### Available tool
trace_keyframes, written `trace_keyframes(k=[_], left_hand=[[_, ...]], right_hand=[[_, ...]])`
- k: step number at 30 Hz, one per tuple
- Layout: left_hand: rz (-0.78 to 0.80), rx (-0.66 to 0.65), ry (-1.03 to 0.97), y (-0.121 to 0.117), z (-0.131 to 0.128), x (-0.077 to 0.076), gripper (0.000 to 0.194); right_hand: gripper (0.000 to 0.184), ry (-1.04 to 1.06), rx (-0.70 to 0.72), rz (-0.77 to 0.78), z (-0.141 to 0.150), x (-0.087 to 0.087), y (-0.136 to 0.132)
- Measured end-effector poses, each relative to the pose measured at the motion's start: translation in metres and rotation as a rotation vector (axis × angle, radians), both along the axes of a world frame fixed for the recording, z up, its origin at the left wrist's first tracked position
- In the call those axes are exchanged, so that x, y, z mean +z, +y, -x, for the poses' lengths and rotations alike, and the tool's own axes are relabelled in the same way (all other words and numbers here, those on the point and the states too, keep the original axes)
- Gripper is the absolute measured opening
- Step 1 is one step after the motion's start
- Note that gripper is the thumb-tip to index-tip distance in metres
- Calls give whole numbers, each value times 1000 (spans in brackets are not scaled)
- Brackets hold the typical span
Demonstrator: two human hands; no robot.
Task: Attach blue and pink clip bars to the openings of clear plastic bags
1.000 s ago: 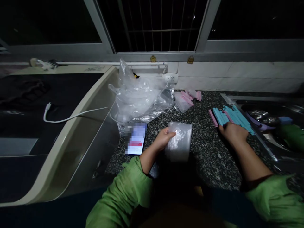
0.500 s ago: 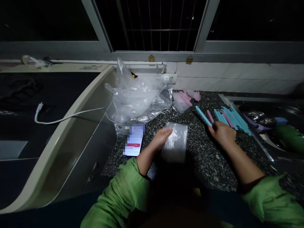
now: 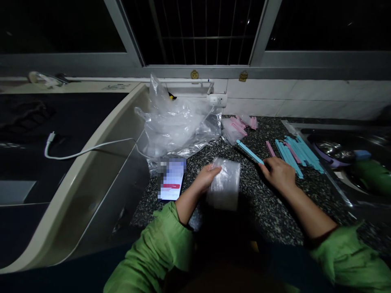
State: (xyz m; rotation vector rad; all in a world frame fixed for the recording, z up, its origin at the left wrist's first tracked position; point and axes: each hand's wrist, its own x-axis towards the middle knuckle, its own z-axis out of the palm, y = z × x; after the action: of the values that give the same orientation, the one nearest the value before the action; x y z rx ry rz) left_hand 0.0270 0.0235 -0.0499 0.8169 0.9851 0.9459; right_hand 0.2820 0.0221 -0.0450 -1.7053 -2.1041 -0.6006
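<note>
Two hands (image 3: pixel 207 179) (image 3: pixel 279 173), one clear plastic packet (image 3: pixel 226 185), one phone (image 3: pixel 172 179), one white cable (image 3: pixel 62 158), two loose pink strips (image 3: pixel 270 149), one held blue strip (image 3: pixel 249 152), several overlapping blue strips (image 3: pixel 302 152) too crowded to count.

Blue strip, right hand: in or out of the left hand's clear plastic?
Out. The right hand holds the blue strip by one end, and speckled counter shows between it and the clear plastic in the left hand.
</note>
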Motion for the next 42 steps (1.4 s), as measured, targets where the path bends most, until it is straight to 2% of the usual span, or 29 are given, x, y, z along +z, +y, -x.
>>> trace_keyframes(k=[13, 22, 34, 42], left_hand=[[7, 6, 33, 0, -2, 2, 16], [62, -26, 23, 0, -2, 6, 16], [57, -86, -2, 2, -2, 2, 16], [30, -129, -44, -2, 0, 11, 25]], right_hand=[[24, 25, 237, -126, 21, 3, -11], [18, 110, 405, -111, 35, 5, -19], [18, 162, 483, 0, 39, 1, -21], [16, 150, 532, -24, 39, -3, -20]])
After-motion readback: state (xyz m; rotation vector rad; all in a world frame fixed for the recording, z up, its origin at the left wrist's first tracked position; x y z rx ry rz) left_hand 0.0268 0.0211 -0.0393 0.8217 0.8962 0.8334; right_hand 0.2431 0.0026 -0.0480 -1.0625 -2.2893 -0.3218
